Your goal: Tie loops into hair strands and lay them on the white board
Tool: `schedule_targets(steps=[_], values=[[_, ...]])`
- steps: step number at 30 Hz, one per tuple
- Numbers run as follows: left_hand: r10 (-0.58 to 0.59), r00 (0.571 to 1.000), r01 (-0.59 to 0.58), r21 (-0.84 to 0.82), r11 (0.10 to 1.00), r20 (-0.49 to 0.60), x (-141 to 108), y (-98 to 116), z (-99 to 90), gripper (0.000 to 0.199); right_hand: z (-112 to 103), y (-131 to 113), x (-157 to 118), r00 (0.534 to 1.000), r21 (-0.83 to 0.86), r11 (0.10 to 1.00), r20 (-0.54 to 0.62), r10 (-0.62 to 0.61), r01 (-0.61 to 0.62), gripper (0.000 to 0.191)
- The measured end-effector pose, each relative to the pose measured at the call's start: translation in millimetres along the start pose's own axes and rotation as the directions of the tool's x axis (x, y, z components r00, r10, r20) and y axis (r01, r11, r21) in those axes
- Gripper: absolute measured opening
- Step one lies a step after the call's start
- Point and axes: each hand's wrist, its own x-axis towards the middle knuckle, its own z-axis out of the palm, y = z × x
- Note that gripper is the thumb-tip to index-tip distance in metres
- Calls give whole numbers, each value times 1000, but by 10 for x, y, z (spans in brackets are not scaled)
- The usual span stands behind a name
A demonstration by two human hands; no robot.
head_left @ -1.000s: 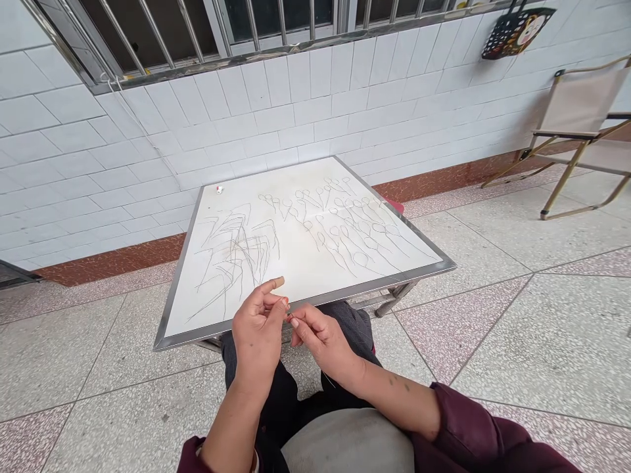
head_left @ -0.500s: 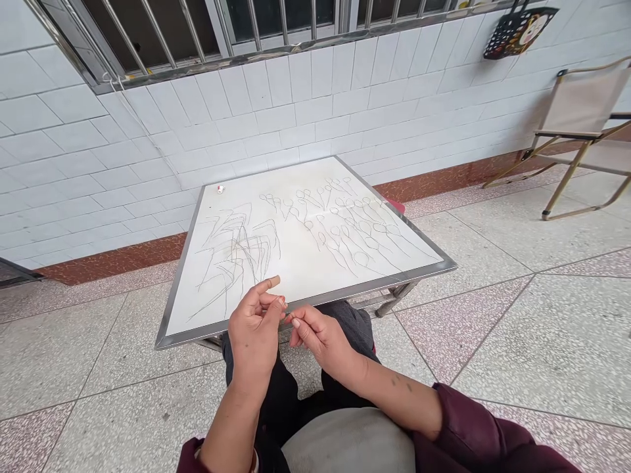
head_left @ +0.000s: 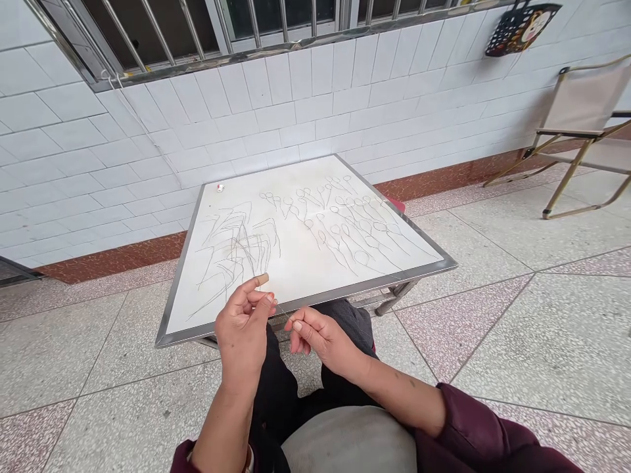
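A thin dark wire stretches across the short gap between my two hands, just over the table's front edge. My left hand pinches one end between thumb and fingers; a tan wrap covers its index fingertip. The other end is pinched by my right hand, its remaining fingers curled under. On the white tabletop, several wires with round loops are spread over the right half. A tangled group of bent, unlooped wires lies on the left half.
A small white-and-red item sits at the table's far left corner. Behind stands a white tiled wall under a barred window. A folding chair is at the right, and a dark patterned bag hangs above.
My left hand has moved left, away from the right hand, so more wire shows between them. My right hand has stayed almost in place.
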Motion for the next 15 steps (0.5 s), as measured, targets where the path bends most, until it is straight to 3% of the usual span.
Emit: schedule_targets(steps=[6,15], values=[[39,988,-42,-15,999,-148,111,18,-167,32,-24,52,-77,996,3,998,69,54,-55,41],[27,985,-36,-54,998,-171,159,-23,-283,36,-25,84,-131,982,92,980,92,165,-174,38]])
